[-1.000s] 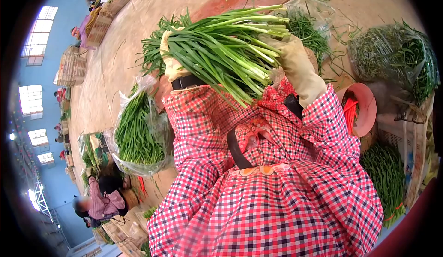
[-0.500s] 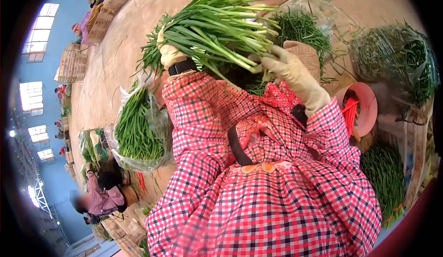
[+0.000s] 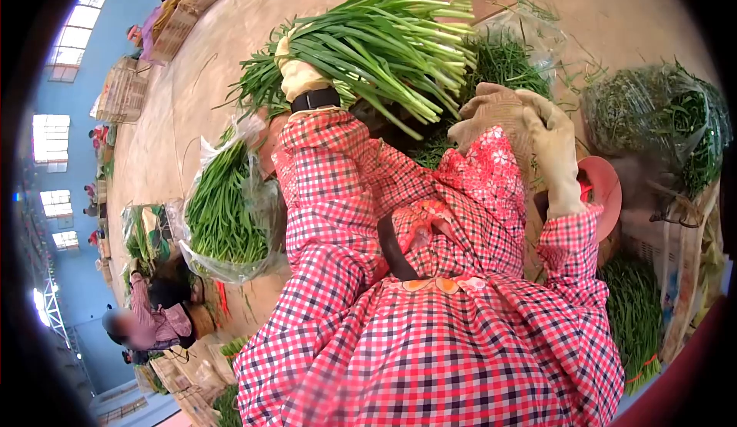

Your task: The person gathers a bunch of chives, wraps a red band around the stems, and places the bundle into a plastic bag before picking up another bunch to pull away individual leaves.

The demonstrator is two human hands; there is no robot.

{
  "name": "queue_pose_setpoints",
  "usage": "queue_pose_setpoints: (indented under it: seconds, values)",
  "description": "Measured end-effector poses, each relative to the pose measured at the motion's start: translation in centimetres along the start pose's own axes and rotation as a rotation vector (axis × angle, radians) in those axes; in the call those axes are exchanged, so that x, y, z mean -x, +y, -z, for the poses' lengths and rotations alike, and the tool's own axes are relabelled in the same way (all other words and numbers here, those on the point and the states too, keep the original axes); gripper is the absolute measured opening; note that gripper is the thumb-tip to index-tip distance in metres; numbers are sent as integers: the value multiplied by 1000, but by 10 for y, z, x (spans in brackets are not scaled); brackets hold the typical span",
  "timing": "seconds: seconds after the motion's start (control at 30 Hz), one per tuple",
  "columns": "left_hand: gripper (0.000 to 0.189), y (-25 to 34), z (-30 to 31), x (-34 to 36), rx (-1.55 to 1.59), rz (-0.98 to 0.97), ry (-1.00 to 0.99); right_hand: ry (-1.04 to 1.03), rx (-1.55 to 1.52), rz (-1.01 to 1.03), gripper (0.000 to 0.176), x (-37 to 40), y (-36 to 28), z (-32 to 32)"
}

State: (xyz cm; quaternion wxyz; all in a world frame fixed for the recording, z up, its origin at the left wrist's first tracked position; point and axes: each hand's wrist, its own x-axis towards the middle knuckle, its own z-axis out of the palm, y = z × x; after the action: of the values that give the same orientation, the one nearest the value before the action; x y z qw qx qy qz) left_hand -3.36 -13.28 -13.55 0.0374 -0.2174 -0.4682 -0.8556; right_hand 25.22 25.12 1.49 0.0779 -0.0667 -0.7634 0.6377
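My left hand (image 3: 302, 74), in a pale glove with a black band at the wrist, is closed around a large bunch of garlic chives (image 3: 391, 43). The green leaves hang left over the hand, and the pale stem ends point right. My right hand (image 3: 551, 128), also gloved, is apart from the bunch and rests against a brown knitted piece (image 3: 495, 116) near my knee. Its fingers are curled; anything between them is too small or hidden to make out. Below the bunch, loose greens (image 3: 431, 151) show partly behind my sleeve.
Right of my hand stands a pink bucket (image 3: 606, 197). Bagged greens (image 3: 656, 116) lie farther right, with tied greens (image 3: 633, 304) below. Another open bag of chives (image 3: 226, 212) stands at left. A co-worker (image 3: 157, 323) sits at lower left. Wooden crates (image 3: 123, 89) line the wall.
My right hand has left the stem ends and moved right and down to the brown knitted piece, its fingers now curled. My left hand still holds the bunch, shifted slightly right.
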Motion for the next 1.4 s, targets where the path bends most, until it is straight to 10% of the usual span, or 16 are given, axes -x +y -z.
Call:
queue_pose_setpoints:
  seconds: [0.1,0.2,0.53,0.97,1.07,1.4]
  values:
    - [37,10,-10,1,560,202,-20,130,524,548,40,1,-29,-19]
    - [29,78,-146,21,395,151,601,211,832,780,51,-14,-52,-58]
    - [24,120,-203,30,185,425,668,-151,-53,1,32,-58,-30,-40]
    - [28,78,-110,34,260,307,616,203,-17,109,21,-6,-56,-25]
    - [25,103,-169,33,119,331,814,-12,676,1116,45,-28,-45,-50]
    - [22,90,-146,34,340,220,769,0,1156,1169,30,-40,-7,-74]
